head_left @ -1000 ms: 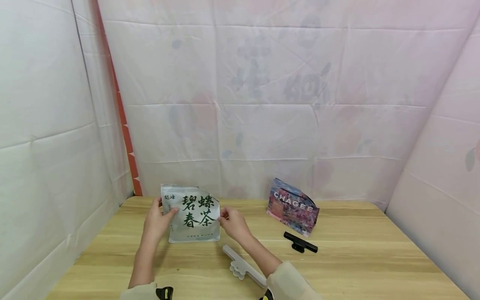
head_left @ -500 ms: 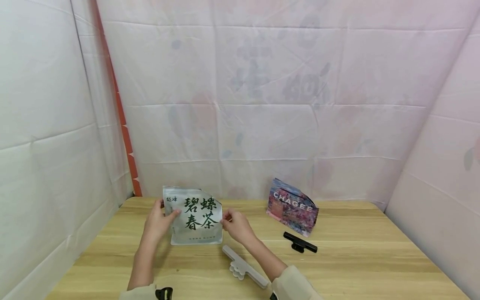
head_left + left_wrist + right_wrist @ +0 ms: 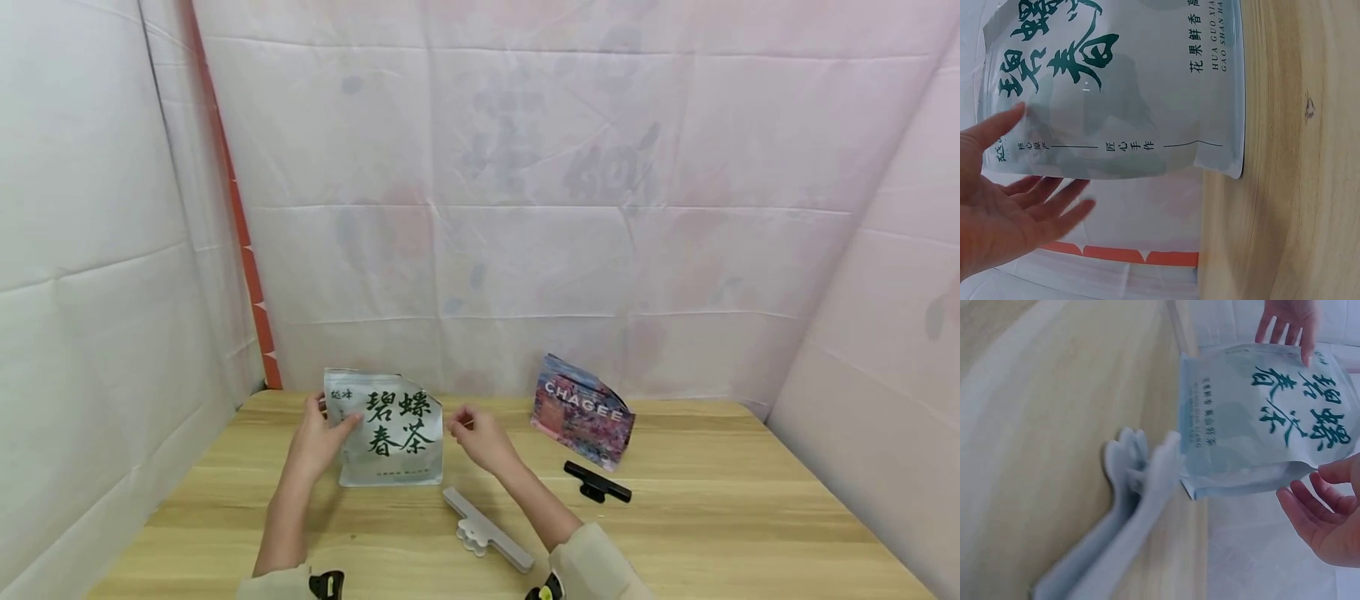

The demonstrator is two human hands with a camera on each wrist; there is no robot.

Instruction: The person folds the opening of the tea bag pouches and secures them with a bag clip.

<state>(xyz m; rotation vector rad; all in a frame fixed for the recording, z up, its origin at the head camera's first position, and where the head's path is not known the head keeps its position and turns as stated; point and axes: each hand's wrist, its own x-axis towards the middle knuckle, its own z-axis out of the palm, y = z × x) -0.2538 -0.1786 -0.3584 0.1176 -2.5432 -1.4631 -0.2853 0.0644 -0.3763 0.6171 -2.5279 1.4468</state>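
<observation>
A pale silver-green tea bag (image 3: 401,473) with large dark characters stands upright on the wooden table, its top right corner cut slantwise. My left hand (image 3: 318,437) holds it by the left side; in the left wrist view the thumb (image 3: 1004,127) lies over the front and the fingers go behind. Just off the bag's right edge is my right hand (image 3: 483,437), fingers loosely curled, with a small gap in the head view. Below the bag lies a light grey sealing clip (image 3: 491,533) with a flower-shaped grip, large and blurred in the right wrist view.
To the right stands a colourful bag (image 3: 581,417) marked CHAGEE, its top corner also slanted. A black sealing clip (image 3: 597,482) lies in front of it. White cloth walls (image 3: 525,250) enclose the wooden table (image 3: 712,517) at the back and sides.
My right hand has let go of the tea bag's right edge and moved slightly right. The bag shifted a little right and down, then back up slightly, with my left hand still holding it.
</observation>
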